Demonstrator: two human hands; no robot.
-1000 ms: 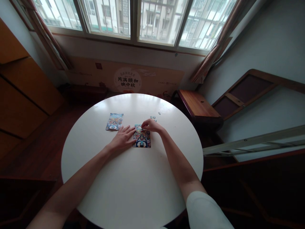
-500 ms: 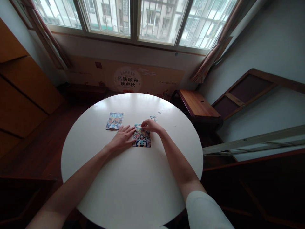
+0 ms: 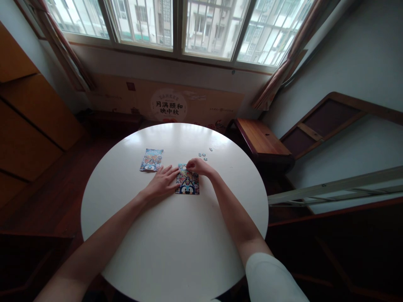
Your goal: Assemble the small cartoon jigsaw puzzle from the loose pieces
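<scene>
A small colourful jigsaw puzzle (image 3: 188, 183) lies flat on the white round table (image 3: 176, 243), a dark blue cartoon face along its near edge. My left hand (image 3: 162, 181) rests flat with spread fingers, their tips at the puzzle's left edge. Over the upper right part of the puzzle, my right hand (image 3: 199, 166) has its fingertips pinched together. Whatever sits in that pinch is hidden or too small to make out. Several loose puzzle pieces (image 3: 204, 155) lie just beyond the right hand.
A printed packet (image 3: 151, 160) with a similar picture lies left of the puzzle, beyond my left hand. A wooden side table (image 3: 262, 136) stands past the round table at the right. Windows (image 3: 208, 29) and a printed banner (image 3: 170, 102) are at the back.
</scene>
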